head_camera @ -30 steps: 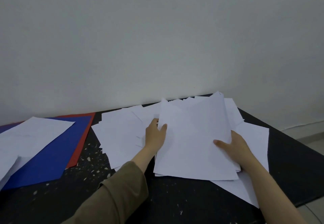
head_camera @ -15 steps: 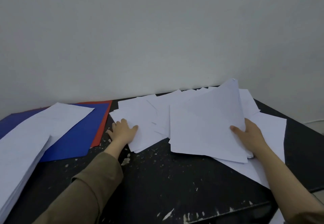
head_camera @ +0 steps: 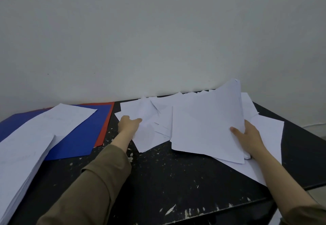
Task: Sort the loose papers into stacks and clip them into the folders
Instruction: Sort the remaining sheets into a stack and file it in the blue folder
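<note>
Since half a second ago: left hand [head_camera: 129,125] has gone from lying flat on the left edge of the loose papers [head_camera: 150,119] to closing on one of them; a sheet there now bends up under its thumb. Right hand's bundle sits much as before.

Left hand: thumb on top of a sheet at the left edge of the scattered pile, fingers hidden under or behind the paper, so a pinch grip as far as can be seen. Olive sleeve [head_camera: 98,186] covers that forearm.

Right hand [head_camera: 247,136]: holding a gathered bundle of sheets [head_camera: 206,124] by its right edge, thumb on top, fingers beneath. Bundle tilted, far corner raised toward the wall [head_camera: 158,30], near edge low over the worktop [head_camera: 167,180].

More loose sheets lie fanned under and behind the bundle, reaching the right side of the black, paint-flecked worktop.

Left side: blue folder [head_camera: 82,136] lying flat over a red folder [head_camera: 105,124], only the red one's right edge and top strip showing. One sheet [head_camera: 58,119] lies across the blue folder. A thick squared stack [head_camera: 19,163] sits at the near left, overlapping the blue folder's near corner.
</note>
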